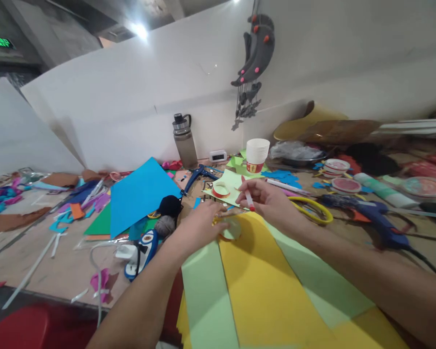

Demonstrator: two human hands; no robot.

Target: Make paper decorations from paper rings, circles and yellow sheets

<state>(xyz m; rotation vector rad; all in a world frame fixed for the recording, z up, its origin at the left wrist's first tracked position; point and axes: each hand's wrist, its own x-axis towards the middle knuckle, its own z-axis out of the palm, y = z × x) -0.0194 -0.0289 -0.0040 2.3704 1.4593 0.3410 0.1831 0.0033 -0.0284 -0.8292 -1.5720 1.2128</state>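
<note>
My left hand [203, 222] rests over a round ring or lid [231, 229] at the top of a yellow sheet [261, 276], its fingers curled on the ring's near-left edge. In my right hand [264, 198] is a red-and-white pen [248, 198], pinched between thumb and fingers with its red end down. Light green sheets [207, 291] lie on both sides of the yellow one. Just beyond my hands, a ring of tape [221, 189] sits on a light green paper [233, 182].
Blue sheets [141, 194], a black ball [170, 206] and a blue-and-white item [141, 254] lie left. A grey bottle [185, 143] and stacked paper cups [257, 154] stand behind. To the right are a yellow hoop [325, 213] and a blue glue gun [378, 220].
</note>
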